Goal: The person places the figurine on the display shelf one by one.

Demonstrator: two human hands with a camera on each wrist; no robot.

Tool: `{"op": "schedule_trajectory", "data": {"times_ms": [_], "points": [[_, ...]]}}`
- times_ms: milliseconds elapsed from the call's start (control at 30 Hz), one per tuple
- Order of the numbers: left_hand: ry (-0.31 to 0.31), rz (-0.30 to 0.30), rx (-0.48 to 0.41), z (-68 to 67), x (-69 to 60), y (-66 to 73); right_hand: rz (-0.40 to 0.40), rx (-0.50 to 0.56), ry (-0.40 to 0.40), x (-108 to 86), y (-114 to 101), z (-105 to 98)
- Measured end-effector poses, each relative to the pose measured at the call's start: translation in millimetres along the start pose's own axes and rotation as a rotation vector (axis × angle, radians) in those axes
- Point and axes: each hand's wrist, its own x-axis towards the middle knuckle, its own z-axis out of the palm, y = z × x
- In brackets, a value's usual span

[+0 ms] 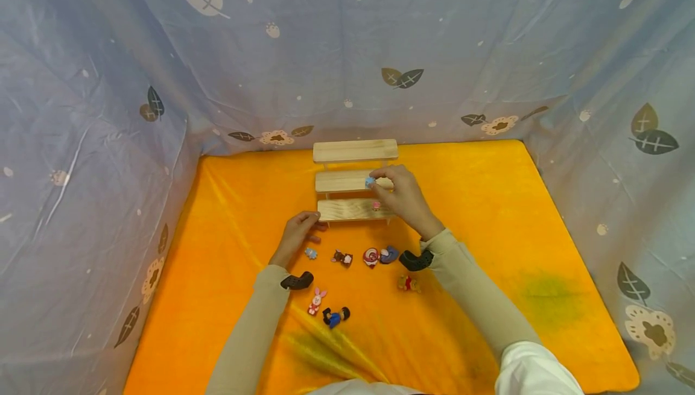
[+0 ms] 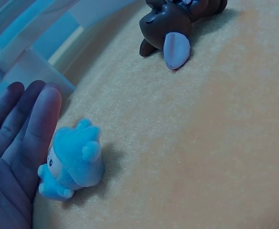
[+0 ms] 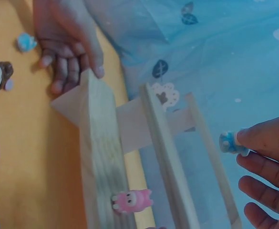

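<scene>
Leaf-print backdrop [image 1: 336,39], orange cloth [image 1: 472,202] and wooden shelf [image 1: 355,152]

Backdrop: blue-grey fabric, three sides. Cloth: spread beneath your work. Shelf: three steps, standing toward the cloth's far edge.

Your right hand [image 1: 400,195]: thumb and forefinger pinch a small blue figure [image 1: 370,182], held up over the shelf. Your left hand [image 1: 295,235]: fingers straight and close together, thumb at the left end of the lowest step.

Loose on the cloth before you: dark-haired figure [image 1: 335,316] in blue, lying down; rabbit figure [image 1: 316,302], near it; brown figure [image 1: 342,257], lying down; bear figure [image 1: 409,284] in red, below your right wrist.

Smallest items: pink figure [image 1: 376,205], on the lowest step toward its right end; second blue figure [image 2: 77,160], upright on the cloth just beside your left fingers.
</scene>
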Motion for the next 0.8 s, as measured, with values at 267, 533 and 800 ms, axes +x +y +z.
{"op": "schedule_trajectory", "data": {"times_ms": [267,533,800], "points": [[-0.01,0.002,0.012,-0.6,0.4,0.2,0.006,-0.007,-0.073,2.0,3.9,8.3],[-0.013,-0.008,0.012,-1.1,-0.2,2.5,-0.016,-0.05,-0.121,2.8,7.3,16.2],[-0.006,0.014,0.018,-0.5,1.2,-2.2,0.006,-0.024,-0.165,3.4,9.9,23.8]]}}
